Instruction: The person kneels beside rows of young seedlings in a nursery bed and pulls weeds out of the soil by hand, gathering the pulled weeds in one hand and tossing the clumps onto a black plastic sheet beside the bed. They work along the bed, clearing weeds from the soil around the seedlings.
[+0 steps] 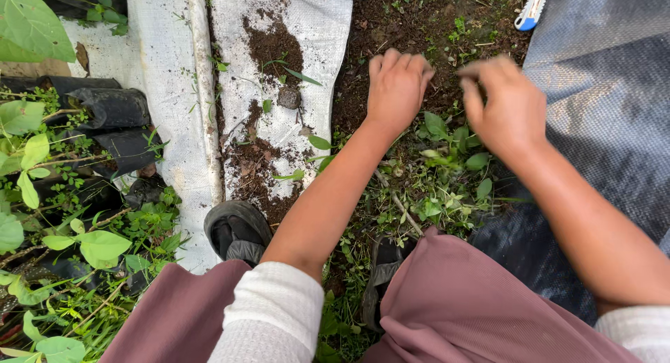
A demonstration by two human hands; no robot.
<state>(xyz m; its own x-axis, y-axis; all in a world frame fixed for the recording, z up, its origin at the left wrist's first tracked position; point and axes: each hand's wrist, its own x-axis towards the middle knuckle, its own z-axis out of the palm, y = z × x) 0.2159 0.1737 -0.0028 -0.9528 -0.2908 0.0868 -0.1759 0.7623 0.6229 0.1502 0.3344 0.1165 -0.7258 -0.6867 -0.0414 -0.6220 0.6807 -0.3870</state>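
Soil (pixel 412 21), dark and bare, lay ahead of me between the white woven sack (pixel 293 28) and the grey mesh sheet (pixel 607 91). Low weeds (pixel 447 167) grew just below my hands. My left hand (pixel 396 89) pressed knuckles-up on the soil, fingers curled under. My right hand (pixel 506 105) hovered, blurred, fingers loosely bent, gripping nothing I could make out.

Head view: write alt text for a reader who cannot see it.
Seen from above, a person's left hand and right hand reach down over dark soil and small green weeds, holding nothing that can be seen. To the left lie a soil-strewn white woven sack and black nursery bags; a grey mesh sheet lies to the right.
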